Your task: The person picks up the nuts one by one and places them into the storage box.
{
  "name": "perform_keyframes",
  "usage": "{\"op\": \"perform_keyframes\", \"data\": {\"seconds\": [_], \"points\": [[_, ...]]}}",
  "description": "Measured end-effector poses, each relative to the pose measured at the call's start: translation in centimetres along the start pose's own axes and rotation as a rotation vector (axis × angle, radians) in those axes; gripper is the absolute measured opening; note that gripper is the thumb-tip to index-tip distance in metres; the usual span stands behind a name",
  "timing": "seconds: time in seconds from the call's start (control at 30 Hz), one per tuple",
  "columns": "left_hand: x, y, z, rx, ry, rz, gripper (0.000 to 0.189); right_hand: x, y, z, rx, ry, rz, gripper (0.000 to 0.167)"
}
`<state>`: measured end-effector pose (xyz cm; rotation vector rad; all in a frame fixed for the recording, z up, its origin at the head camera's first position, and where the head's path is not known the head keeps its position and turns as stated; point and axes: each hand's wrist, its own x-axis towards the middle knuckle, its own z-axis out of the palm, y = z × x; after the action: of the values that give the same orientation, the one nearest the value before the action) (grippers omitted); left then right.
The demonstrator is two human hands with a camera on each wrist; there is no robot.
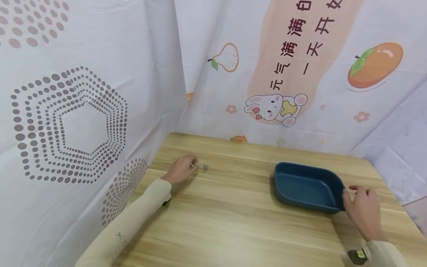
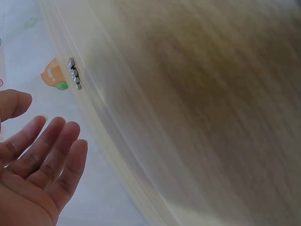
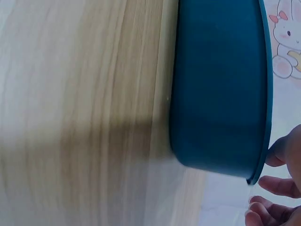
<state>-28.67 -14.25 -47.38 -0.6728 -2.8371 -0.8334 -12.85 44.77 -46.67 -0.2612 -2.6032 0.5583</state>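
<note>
A small cluster of silver metal nuts (image 1: 205, 168) (image 2: 75, 74) lies on the wooden table toward its back left. Just left of the cluster is my left hand (image 1: 182, 169) (image 2: 40, 165), its fingers loosely bent, with nothing between thumb and fingertips. On the right half of the table sits a dark blue rectangular tray (image 1: 305, 186) (image 3: 220, 89) with rounded corners and nothing inside. At the tray's right end my right hand (image 1: 363, 209) (image 3: 282, 183) pinches the rim between thumb and index finger, while its other fingers hang loosely beyond the wall.
The wood-grain table (image 1: 227, 218) stretches between the hands and toward the front. A white curtain (image 1: 160, 55) with dotted patterns hangs along its left side. Behind the table hangs a printed cloth (image 1: 213, 111) with fruit, a rabbit and writing.
</note>
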Motion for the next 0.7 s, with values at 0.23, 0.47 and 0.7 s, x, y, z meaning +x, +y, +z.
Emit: {"op": "perform_keyframes", "data": {"seconds": [0.23,0.47,0.7], "points": [[0.6,-0.3,0.4,-0.009,-0.004,-0.003,0.016,0.2,1.3,-0.8,-0.062,-0.115,0.064,0.052],[1.1,-0.6,0.5,-0.016,-0.029,-0.028,0.017,0.9,1.9,-1.3,-0.127,-0.293,0.079,0.062],[1.2,-0.9,0.7,-0.024,-0.058,-0.05,0.019,0.8,1.9,-1.2,-0.105,-0.415,0.103,0.05]]}}
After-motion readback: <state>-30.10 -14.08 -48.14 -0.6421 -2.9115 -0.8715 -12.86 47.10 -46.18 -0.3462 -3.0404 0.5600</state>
